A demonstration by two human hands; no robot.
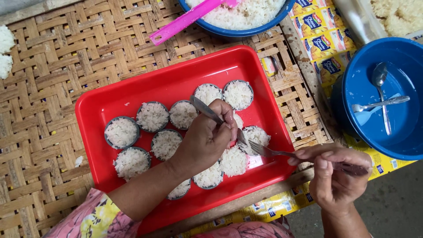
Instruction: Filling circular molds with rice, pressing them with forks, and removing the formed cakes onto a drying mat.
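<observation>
A red rectangular tray lies on a woven bamboo mat and carries several small round cups packed with white rice. My left hand hovers over the tray's middle, gripping a metal spoon whose handle sticks up to the left. My right hand, off the tray's right edge, holds a metal fork by its handle. The fork's tines reach in to a rice cup beside the left hand. Cups under the left hand are partly hidden.
A blue bowl of cooked rice with a pink paddle sits at the top. At the right, a blue basin holds spoons and some water. Printed yellow wrappers lie beneath it. White rice clumps rest at the far left.
</observation>
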